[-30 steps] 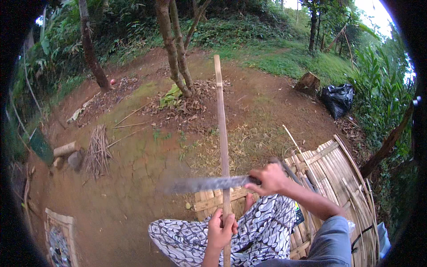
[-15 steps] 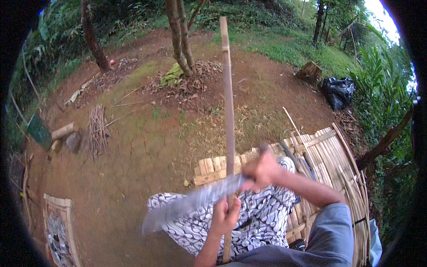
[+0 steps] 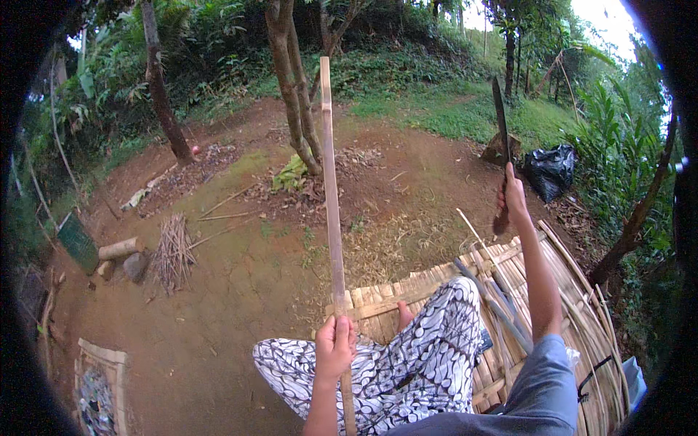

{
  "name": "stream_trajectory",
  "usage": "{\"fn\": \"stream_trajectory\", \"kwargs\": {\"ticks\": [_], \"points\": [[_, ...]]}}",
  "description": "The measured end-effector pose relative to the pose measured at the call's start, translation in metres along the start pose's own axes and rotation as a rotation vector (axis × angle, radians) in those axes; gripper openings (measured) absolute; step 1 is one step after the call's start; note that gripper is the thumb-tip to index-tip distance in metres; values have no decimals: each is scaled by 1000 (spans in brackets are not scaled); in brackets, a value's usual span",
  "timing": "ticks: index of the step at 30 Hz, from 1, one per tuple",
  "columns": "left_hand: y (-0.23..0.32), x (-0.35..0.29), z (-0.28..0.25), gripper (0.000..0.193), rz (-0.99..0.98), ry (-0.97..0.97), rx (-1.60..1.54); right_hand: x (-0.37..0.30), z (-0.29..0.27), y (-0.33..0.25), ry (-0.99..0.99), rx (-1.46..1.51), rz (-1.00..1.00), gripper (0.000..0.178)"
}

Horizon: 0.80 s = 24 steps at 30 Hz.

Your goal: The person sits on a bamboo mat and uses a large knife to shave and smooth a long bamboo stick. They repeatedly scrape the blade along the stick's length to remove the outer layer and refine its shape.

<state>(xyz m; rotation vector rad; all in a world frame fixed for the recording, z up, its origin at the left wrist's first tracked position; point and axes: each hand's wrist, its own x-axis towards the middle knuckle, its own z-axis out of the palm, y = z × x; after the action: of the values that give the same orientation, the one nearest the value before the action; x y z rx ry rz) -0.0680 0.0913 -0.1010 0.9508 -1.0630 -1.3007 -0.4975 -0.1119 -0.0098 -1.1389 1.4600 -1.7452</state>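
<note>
My left hand (image 3: 335, 347) is closed round the lower part of a long, flat bamboo strip (image 3: 332, 196), above my legs. The strip stands nearly upright, its far end pale and its near end running down beside my patterned trousers. Out to the right, my right hand (image 3: 514, 195) grips a machete (image 3: 500, 116) by its brown handle. The dark blade points up and away, well apart from the strip. I sit cross-legged, with a bare foot (image 3: 405, 316) showing.
Beneath me is a bamboo slat platform (image 3: 538, 291), with grey pipe-like pieces (image 3: 509, 320) lying on it. A black plastic bag (image 3: 550, 171) and a tree stump (image 3: 500, 147) stand at the far right. A bundle of sticks (image 3: 173, 254) lies left; a forked tree (image 3: 294, 87) rises ahead.
My right hand has lifted the machete from across the bamboo strip, over my lap, up and out to the right. The strip and my left hand have shifted left in view.
</note>
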Motion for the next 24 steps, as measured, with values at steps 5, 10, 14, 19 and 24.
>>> {"fn": "stream_trajectory", "kwargs": {"ticks": [5,10,14,19,24], "points": [[1,1,-5,24,116,48,115,-48,-40,24,-8,-339,-257,62],[47,16,-5,29,289,162,278,-93,-38,28,-101,-490,-439,56],[103,35,8,30,583,163,200,-123,-17,10,-222,-395,-488,51],[185,49,27,31,795,175,197,-126,2,-4,-335,-170,-450,51],[240,59,30,34,888,125,6,-120,9,-36,-381,10,-428,51]]}}
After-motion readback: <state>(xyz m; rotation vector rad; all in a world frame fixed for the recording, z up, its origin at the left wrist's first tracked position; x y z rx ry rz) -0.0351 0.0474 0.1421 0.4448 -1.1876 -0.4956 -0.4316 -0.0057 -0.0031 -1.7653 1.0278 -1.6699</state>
